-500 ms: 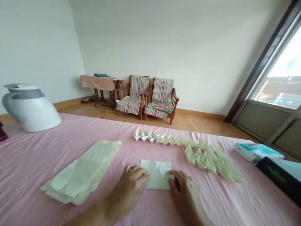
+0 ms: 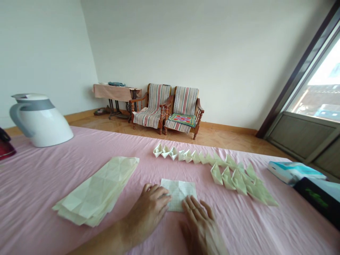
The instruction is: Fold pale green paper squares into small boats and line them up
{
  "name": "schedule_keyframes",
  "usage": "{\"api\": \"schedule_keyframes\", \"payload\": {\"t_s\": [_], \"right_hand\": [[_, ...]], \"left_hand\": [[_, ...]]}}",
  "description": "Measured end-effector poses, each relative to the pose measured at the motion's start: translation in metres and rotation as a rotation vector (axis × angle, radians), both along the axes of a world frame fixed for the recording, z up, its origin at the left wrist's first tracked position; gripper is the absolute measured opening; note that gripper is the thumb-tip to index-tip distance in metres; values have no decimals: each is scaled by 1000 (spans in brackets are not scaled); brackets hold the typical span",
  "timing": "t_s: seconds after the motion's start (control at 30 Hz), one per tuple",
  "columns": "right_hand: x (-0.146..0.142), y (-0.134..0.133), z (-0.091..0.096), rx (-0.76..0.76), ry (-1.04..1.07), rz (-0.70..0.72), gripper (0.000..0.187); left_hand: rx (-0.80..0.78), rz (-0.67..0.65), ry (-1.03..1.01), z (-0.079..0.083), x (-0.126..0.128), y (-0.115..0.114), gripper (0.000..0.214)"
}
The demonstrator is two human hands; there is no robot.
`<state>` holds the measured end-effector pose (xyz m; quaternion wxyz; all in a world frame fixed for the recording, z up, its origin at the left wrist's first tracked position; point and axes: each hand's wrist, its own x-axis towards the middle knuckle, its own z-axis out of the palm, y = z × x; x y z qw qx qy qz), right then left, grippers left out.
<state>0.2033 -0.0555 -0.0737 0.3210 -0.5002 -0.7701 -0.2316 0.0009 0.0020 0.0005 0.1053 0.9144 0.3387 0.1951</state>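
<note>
A small folded sheet of pale paper [image 2: 180, 189] lies flat on the pink tablecloth [image 2: 39, 184] in front of me. My left hand [image 2: 150, 209] rests on its left edge with the fingers curled down onto it. My right hand [image 2: 199, 221] lies flat over its lower right corner, fingers stretched out and together. A stack of creased pale sheets [image 2: 97, 191] sits to the left of my hands. A long row of folded paper boats [image 2: 212, 166] runs from the table's middle toward the right.
A white electric kettle [image 2: 39, 118] stands at the far left, with a dark red object [image 2: 5, 145] beside it. A teal tissue pack [image 2: 292, 171] and a black box [image 2: 318, 202] lie at the right edge. Two striped armchairs [image 2: 170, 109] stand by the far wall.
My right hand has slid left onto the sheet and flattened out. The view has shifted slightly; the left hand stays on the paper's left edge.
</note>
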Motion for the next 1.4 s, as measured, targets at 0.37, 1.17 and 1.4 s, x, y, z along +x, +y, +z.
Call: {"api": "schedule_keyframes", "payload": {"t_s": [0.37, 1.17, 1.4], "right_hand": [[-14, -15, 0, -164, -180, -67, 83], [12, 3, 11, -182, -157, -230, 49], [22, 16, 6, -217, -33, -218, 58]], "left_hand": [[-30, 17, -16, 0, 2, 1, 15], [-16, 43, -56, -2, -1, 1, 19], [25, 98, -6, -8, -4, 5, 26]]}}
